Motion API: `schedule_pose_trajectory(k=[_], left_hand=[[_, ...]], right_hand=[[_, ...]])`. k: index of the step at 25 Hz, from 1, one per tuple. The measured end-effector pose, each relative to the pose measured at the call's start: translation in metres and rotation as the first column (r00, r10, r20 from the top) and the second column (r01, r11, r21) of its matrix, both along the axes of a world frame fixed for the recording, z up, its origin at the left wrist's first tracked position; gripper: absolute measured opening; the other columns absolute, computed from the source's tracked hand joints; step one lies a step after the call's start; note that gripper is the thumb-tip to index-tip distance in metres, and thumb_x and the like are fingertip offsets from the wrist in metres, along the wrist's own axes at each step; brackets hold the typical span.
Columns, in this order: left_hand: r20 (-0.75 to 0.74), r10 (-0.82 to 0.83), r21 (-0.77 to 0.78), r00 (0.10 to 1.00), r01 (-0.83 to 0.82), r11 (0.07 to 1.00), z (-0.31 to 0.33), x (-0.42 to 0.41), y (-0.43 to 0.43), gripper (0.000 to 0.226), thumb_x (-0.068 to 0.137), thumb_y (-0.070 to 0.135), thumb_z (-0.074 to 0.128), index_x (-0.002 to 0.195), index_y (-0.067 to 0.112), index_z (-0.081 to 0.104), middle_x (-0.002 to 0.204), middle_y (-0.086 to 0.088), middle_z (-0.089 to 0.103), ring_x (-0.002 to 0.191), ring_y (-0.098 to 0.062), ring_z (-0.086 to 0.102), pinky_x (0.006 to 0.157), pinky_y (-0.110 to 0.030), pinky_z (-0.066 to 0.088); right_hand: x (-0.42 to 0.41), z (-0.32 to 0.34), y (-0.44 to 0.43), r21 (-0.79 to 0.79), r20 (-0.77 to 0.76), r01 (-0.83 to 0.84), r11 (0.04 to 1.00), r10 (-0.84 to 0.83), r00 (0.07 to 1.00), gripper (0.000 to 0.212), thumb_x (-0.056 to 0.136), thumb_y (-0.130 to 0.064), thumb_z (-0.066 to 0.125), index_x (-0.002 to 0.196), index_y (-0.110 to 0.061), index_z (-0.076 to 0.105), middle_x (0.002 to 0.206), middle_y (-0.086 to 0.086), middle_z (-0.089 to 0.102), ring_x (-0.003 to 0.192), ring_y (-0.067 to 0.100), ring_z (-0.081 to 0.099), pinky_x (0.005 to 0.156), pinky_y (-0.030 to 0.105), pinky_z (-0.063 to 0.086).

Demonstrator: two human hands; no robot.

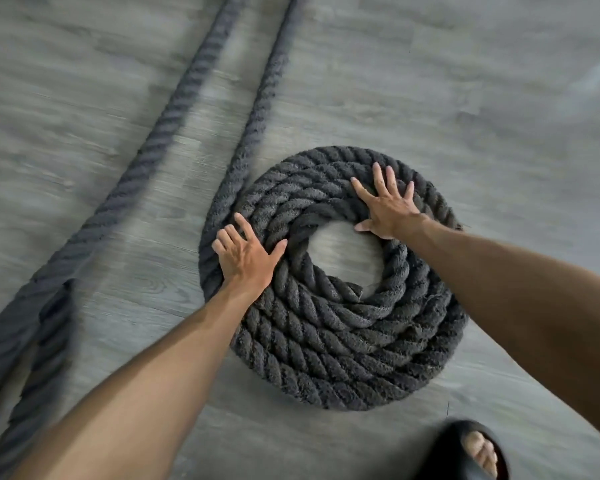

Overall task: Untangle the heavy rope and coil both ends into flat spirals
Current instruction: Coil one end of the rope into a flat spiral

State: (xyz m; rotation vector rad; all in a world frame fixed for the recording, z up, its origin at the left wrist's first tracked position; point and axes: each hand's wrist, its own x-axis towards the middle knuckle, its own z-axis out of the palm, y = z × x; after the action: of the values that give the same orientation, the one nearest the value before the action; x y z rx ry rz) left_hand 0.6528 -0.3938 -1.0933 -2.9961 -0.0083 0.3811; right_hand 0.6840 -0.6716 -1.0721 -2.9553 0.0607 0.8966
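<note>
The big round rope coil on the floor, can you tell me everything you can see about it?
The rope coil is thick, dark grey twisted rope, fuzzy-looking, wound flat in several rings on the grey wood-look floor. Bare floor shows through its open middle, where the rope's end sits. The left hand and right hand press flat on it, fingers spread. From its left edge the rope runs away up the picture.

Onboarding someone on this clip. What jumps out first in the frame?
The coil: a dark, thick rope wound in a flat spiral on the grey floor, right of centre, with a bare patch in its middle. Both hands lie flat on it, fingers spread: the left hand on its left edge, the right hand on its upper right. Two rope runs stretch off to the upper left, and a sandalled foot shows bottom right.
</note>
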Motion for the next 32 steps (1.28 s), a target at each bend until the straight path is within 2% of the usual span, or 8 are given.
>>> schedule_pose_trajectory(k=[4, 7, 10, 15, 19, 27, 30, 32], left_hand=[[0.022, -0.059, -0.090, 0.998, 0.061, 0.994, 0.007, 0.027, -0.008, 0.101, 0.084, 0.076, 0.043, 0.149, 0.000, 0.026, 0.156, -0.028, 0.021, 0.140, -0.041, 0.026, 0.112, -0.059, 0.022], [-0.156, -0.140, -0.282, 0.978, 0.092, 0.955, 0.009, 0.067, -0.031, 0.127, 0.069, 0.087, 0.051, 0.156, 0.016, -0.006, 0.162, -0.022, -0.010, 0.149, -0.042, -0.003, 0.115, -0.066, 0.002], [-0.292, -0.116, -0.226, 0.949, 0.050, 0.973, 0.008, 0.091, -0.051, 0.138, 0.058, 0.093, 0.054, 0.155, 0.026, -0.017, 0.162, -0.017, -0.018, 0.147, -0.045, -0.005, 0.114, -0.066, 0.005], [-0.228, 0.059, -0.098, 0.972, -0.084, 0.992, 0.013, 0.105, -0.078, 0.142, 0.057, 0.096, 0.048, 0.156, 0.015, -0.012, 0.161, -0.021, 0.003, 0.143, -0.043, 0.016, 0.112, -0.058, 0.023], [-0.323, 0.185, -0.022, 0.928, -0.202, 0.979, 0.027, 0.123, -0.116, 0.141, 0.060, 0.096, 0.045, 0.155, 0.011, -0.013, 0.160, -0.026, 0.000, 0.144, -0.044, 0.013, 0.112, -0.057, 0.022], [-0.431, 0.340, 0.124, 0.836, -0.318, 0.940, 0.032, 0.159, -0.172, 0.130, 0.071, 0.094, 0.024, 0.154, 0.000, -0.011, 0.156, -0.034, 0.006, 0.140, -0.050, 0.021, 0.103, -0.059, 0.036], [-0.439, 0.276, 0.103, 0.855, -0.258, 0.961, 0.037, 0.179, -0.173, 0.130, 0.071, 0.091, 0.038, 0.154, 0.004, -0.012, 0.156, -0.032, 0.005, 0.143, -0.050, 0.016, 0.107, -0.068, 0.026], [-0.327, 0.066, -0.003, 0.943, -0.071, 0.998, 0.037, 0.196, -0.172, 0.134, 0.069, 0.088, 0.049, 0.154, 0.006, -0.014, 0.158, -0.031, -0.005, 0.145, -0.049, 0.007, 0.109, -0.073, 0.010]], right_hand=[[-0.057, 0.003, 0.002, 0.035, 0.059, 0.489, 0.872, -0.490, 0.870, 0.121, 0.080, -0.072, 0.060, 0.156, -0.027, -0.023, 0.159, 0.023, -0.031, 0.148, 0.044, -0.025, 0.103, 0.079, -0.014], [-0.112, -0.009, 0.002, 0.035, -0.063, 0.673, 0.738, -0.671, 0.739, 0.126, 0.077, -0.081, 0.054, 0.156, -0.019, -0.022, 0.158, 0.024, -0.033, 0.146, 0.046, -0.028, 0.105, 0.083, 0.001], [-0.092, -0.019, -0.011, 0.052, -0.083, 0.626, 0.778, -0.622, 0.779, 0.123, 0.080, -0.074, 0.059, 0.157, -0.018, -0.020, 0.158, 0.026, -0.032, 0.144, 0.048, -0.030, 0.100, 0.086, 0.001], [-0.021, -0.013, -0.072, 0.028, -0.085, 0.434, 0.900, -0.431, 0.898, 0.122, 0.082, -0.068, 0.065, 0.157, -0.024, -0.021, 0.158, 0.023, -0.033, 0.144, 0.046, -0.031, 0.100, 0.086, 0.000], [0.033, -0.010, -0.115, 0.062, -0.091, 0.275, 0.960, -0.268, 0.959, 0.122, 0.081, -0.068, 0.065, 0.157, -0.028, -0.022, 0.158, 0.020, -0.036, 0.144, 0.044, -0.033, 0.101, 0.086, -0.001], [0.141, -0.005, -0.171, 0.022, -0.099, 0.018, 1.000, -0.016, 0.995, 0.123, 0.077, -0.074, 0.065, 0.156, -0.035, -0.020, 0.161, 0.011, -0.035, 0.147, 0.036, -0.032, 0.106, 0.083, -0.001], [0.162, -0.002, -0.174, 0.027, -0.075, 0.015, 1.000, -0.013, 0.997, 0.124, 0.075, -0.072, 0.068, 0.156, -0.037, -0.018, 0.161, 0.009, -0.034, 0.149, 0.033, -0.030, 0.107, 0.081, -0.001], [0.153, 0.001, -0.165, 0.043, -0.005, 0.109, 0.993, -0.109, 0.994, 0.118, 0.078, -0.071, 0.066, 0.158, -0.036, -0.015, 0.163, 0.009, -0.029, 0.150, 0.033, -0.026, 0.108, 0.081, 0.000]])
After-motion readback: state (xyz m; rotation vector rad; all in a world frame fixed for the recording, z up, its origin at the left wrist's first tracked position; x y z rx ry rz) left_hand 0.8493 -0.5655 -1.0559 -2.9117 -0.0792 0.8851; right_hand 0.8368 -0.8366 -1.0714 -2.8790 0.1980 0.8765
